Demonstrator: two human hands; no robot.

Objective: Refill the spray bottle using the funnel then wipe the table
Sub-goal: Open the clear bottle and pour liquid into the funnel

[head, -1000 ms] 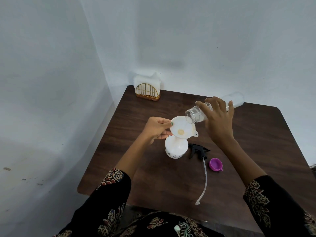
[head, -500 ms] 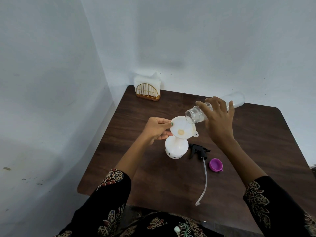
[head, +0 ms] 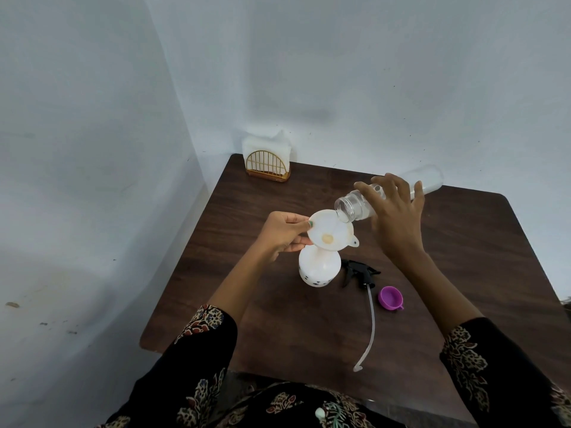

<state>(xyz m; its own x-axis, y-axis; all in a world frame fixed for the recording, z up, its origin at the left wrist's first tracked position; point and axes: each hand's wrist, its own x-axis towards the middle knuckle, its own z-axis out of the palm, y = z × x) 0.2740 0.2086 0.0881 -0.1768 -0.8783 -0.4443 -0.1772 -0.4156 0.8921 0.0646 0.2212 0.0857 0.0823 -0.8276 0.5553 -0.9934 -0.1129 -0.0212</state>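
Note:
A white spray bottle (head: pixel 319 268) stands uncapped near the middle of the dark wooden table (head: pixel 463 267). A white funnel (head: pixel 330 230) sits in its neck, and my left hand (head: pixel 285 233) pinches the funnel's left rim. My right hand (head: pixel 394 217) grips a clear plastic bottle (head: pixel 355 206), tipped almost flat with its open mouth over the funnel's right edge. The black trigger head (head: pixel 358 271) with its long dip tube (head: pixel 370 325) lies on the table to the right of the spray bottle.
A purple cap (head: pixel 391 298) lies beside the dip tube. A gold wire holder with white napkins (head: pixel 268 160) stands at the far left corner against the wall. Walls close in on the table's left and far sides.

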